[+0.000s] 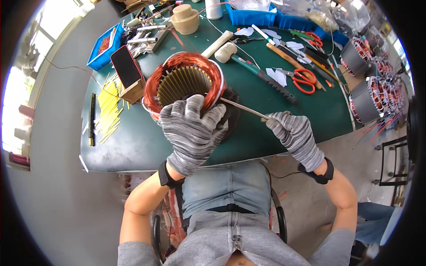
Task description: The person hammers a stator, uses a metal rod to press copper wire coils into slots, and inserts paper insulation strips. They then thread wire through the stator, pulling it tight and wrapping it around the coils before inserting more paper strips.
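Note:
A motor stator (153,86) with orange copper windings and yellow slot liners stands tilted on the green table. My left hand (191,128), in a grey striped knit glove, lies over its near rim, fingers bent onto the windings and the inner edge. In my gloved right hand (295,136) is a thin metal rod (245,107), held in closed fingers. The rod slants up and left, and its far tip reaches the right side of the winding. My left hand hides the near part of the stator.
On the left are yellow strips (108,106), a phone (125,66) on a wooden block, and a blue tray (95,57). A white-headed mallet (262,75), red scissors (304,81) and other hand tools lie at right. Wound stators (366,99) sit at the right edge.

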`<state>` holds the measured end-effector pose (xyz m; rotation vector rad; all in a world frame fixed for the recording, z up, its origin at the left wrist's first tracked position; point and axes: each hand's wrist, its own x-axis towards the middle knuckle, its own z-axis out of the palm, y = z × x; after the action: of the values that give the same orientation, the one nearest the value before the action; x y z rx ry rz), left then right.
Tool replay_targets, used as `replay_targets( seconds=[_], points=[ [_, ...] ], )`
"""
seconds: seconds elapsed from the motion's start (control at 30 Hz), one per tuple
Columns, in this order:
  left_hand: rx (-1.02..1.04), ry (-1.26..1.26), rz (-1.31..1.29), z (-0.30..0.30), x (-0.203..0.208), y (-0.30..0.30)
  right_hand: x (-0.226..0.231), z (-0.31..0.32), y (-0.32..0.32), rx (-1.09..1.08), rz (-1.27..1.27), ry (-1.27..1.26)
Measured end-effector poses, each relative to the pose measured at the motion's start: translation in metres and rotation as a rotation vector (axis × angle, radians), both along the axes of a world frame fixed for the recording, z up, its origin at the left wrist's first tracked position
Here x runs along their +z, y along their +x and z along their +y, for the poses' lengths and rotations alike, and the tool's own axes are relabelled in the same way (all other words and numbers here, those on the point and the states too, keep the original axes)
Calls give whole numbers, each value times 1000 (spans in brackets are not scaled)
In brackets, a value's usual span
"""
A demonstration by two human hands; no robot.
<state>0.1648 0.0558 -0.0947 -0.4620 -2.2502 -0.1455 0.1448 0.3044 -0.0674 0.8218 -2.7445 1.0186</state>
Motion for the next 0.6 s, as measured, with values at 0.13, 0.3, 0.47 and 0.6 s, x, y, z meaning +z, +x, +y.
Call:
replay_targets(
  seconds=[0.13,0.3,0.47,0.6],
  points=[
    [-127,-39,-67,-3,24,6,-5,16,-17,35,218,15],
    [-526,-23,-99,-79,67,-29,-6,22,-31,131,83,168],
    [-501,106,-27,-104,8,-51,16,-6,-41,52,-38,443],
    [-511,248,-174,-101,-14,-43,-62,-24,-45,-105,-239,41]
  ],
)
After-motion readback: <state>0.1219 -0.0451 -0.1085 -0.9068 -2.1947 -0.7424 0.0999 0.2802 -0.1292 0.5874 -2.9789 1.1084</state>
